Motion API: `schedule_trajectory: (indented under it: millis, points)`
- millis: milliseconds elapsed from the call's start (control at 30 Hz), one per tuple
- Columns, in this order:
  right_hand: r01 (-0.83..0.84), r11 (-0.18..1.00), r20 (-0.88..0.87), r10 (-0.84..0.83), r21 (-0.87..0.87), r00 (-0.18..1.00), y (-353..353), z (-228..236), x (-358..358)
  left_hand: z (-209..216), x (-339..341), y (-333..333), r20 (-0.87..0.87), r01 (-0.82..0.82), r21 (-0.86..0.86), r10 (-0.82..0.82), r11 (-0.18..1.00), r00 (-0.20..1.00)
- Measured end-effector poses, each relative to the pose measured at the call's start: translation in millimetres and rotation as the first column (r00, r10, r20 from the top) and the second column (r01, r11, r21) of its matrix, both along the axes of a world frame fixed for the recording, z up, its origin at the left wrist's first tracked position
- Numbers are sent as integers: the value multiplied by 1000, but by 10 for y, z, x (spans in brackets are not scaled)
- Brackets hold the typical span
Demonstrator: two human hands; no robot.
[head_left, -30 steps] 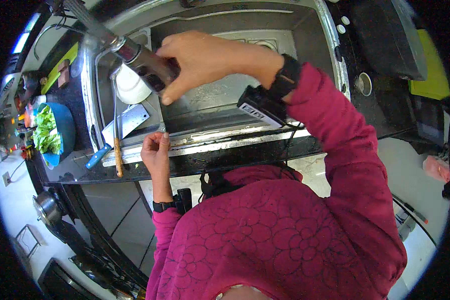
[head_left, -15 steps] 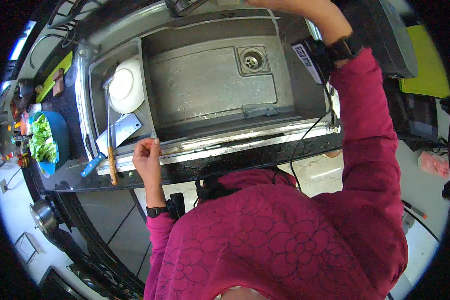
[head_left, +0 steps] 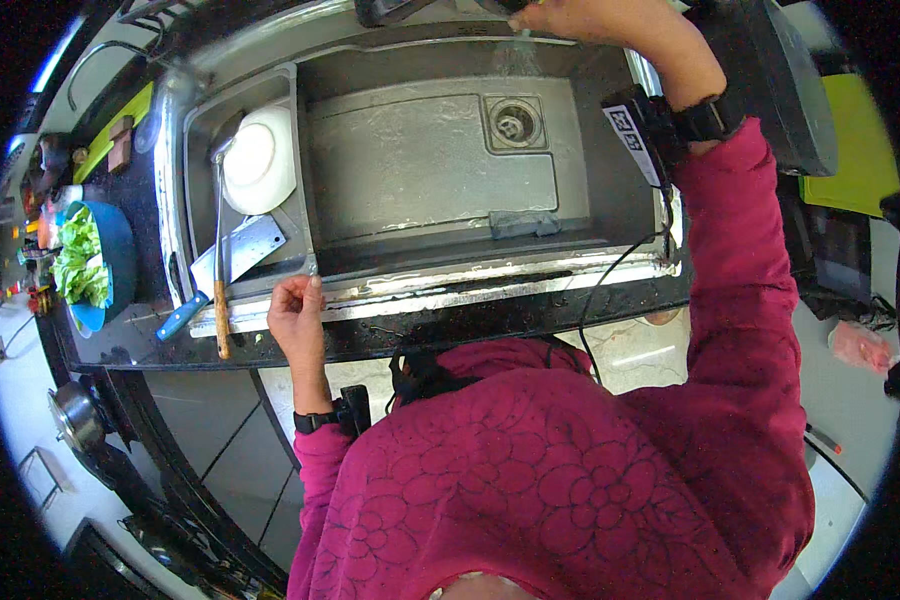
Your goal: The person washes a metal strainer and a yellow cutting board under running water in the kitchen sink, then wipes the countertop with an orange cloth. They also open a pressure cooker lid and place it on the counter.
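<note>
My left hand (head_left: 297,308) is at the sink's front rim, fingers curled and thumb against them; anything pinched there is too small to make out. Stretched to the far right, my right hand (head_left: 570,20) is closed by a dark thing (head_left: 500,5) cut off by the top edge. Below it, water falls toward the drain (head_left: 513,124) in the large basin (head_left: 400,170). A white upturned bowl or plate (head_left: 260,160) rests in the small left basin. A cleaver (head_left: 252,248) with a blue handle and a long metal utensil with a wooden handle (head_left: 222,325) lean across the front rim.
On the left counter stands a blue bowl (head_left: 120,265) of green leaves (head_left: 82,260). A grey cloth (head_left: 525,224) lies at the large basin's front. A black cable (head_left: 610,280) crosses the sink's right front. A green board (head_left: 860,140) is at the far right.
My right hand has shifted slightly right and down at the far edge. Falling water now shows below it. My left hand has stayed at the front rim.
</note>
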State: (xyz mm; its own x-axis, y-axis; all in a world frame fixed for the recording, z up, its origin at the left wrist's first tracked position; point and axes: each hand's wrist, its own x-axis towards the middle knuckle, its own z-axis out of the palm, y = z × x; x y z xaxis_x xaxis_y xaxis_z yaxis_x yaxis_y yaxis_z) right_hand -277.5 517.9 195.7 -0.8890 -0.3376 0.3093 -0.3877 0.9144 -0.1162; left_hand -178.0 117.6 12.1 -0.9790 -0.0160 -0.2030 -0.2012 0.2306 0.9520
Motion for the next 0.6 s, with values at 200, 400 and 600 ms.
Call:
schedule_trajectory:
  millis: [200, 400, 600]
  points:
    - [66, 996, -31, -64, 63, 997, 50, -50, -30, -7, -2, -66, 2, -9, -15, 9, 1000, 1000]
    - [141, 988, 154, -150, 67, 977, -4, 57, 112, -36, -10, -47, -11, 10, 34, -10, 999, 1000]
    - [70, 988, 537, 15, -138, 844, -96, 210, 304, -46, 0, -47, 5, -1, 4, 1, 1000, 1000]
